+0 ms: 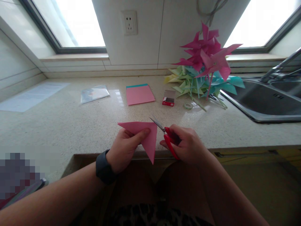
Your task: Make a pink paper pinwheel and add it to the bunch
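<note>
A pink sheet of paper [150,142], folded into a triangle, is pinched between the thumb and fingers of my left hand [127,142]. One corner of it points left and another hangs down past the counter's front edge. My right hand [185,141] grips the red handles of a pair of scissors [168,142]. The blades point up and left, with their tips close to the paper's upper right corner. Whether the blades touch the paper, I cannot tell.
Behind my hands lie a stack of pink and blue paper [140,95], a small red box [168,99], a roll of tape [187,106] and a clear packet [94,94]. Paper pinwheels [207,62] are heaped at the back right, beside the sink [270,97]. A printed sheet [33,95] lies left.
</note>
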Demonstrator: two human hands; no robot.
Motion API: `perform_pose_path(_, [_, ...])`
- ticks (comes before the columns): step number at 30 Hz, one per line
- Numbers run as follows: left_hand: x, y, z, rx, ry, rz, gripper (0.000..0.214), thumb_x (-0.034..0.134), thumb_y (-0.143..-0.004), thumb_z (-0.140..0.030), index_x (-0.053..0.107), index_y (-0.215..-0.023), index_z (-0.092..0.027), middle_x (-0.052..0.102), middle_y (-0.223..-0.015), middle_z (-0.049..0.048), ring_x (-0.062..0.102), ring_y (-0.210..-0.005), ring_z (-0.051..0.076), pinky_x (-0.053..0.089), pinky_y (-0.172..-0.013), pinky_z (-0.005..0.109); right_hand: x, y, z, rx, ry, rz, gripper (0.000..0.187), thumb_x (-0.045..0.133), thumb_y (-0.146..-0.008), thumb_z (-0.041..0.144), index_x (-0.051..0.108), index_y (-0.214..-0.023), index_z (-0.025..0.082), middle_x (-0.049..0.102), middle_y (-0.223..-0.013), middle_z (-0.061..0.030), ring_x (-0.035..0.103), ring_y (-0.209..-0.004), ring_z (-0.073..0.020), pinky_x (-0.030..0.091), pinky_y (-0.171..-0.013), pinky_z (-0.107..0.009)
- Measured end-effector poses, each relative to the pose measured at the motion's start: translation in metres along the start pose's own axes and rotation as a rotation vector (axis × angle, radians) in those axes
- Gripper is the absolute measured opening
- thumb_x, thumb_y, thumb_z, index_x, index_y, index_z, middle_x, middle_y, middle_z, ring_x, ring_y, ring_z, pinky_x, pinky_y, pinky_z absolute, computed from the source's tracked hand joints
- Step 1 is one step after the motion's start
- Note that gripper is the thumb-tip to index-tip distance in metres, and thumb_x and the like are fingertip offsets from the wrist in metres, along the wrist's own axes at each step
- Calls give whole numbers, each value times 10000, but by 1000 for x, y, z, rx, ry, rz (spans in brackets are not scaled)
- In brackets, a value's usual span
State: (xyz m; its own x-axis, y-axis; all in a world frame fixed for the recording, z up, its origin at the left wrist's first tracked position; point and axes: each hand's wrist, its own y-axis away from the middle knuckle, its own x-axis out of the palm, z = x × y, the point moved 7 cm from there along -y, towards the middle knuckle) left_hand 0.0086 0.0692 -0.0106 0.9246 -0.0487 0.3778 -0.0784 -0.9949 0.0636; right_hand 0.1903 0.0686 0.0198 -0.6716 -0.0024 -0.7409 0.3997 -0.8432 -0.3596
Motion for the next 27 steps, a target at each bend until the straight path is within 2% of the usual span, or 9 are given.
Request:
perform_pose_path(17, [-2, 0, 1, 21, 20, -21, 169, 857, -748, -281, 786, -862, -177, 773, -870, 19, 661, -769, 113, 540, -734, 212, 1, -2, -2, -24, -18, -15, 438, 656, -898, 509, 448, -664, 202, 413, -580, 64, 334, -521, -84, 271, -517, -248])
perform_pose_path(22, [2, -2, 1, 9, 63, 0, 148, 852, -756, -262, 783, -844, -166, 782, -857, 31, 671, -755, 110, 548, -713, 194, -3, -3, -17, 144, -103, -102, 443, 661, -880, 529, 478, -647, 200, 392, -550, 70, 326, -529, -92, 277, -499, -247])
perform_pose_path(27, [3, 0, 0, -15, 90, 7, 202, 849, -754, -290, 769, -847, -130, 775, -842, 64, 681, -732, 131, 561, -700, 219, -2, -9, -29, 290, -171, -125, 397, 626, -882, 555, 607, -721, 193, 526, -594, 32, 420, -559, -121, 340, -525, -266])
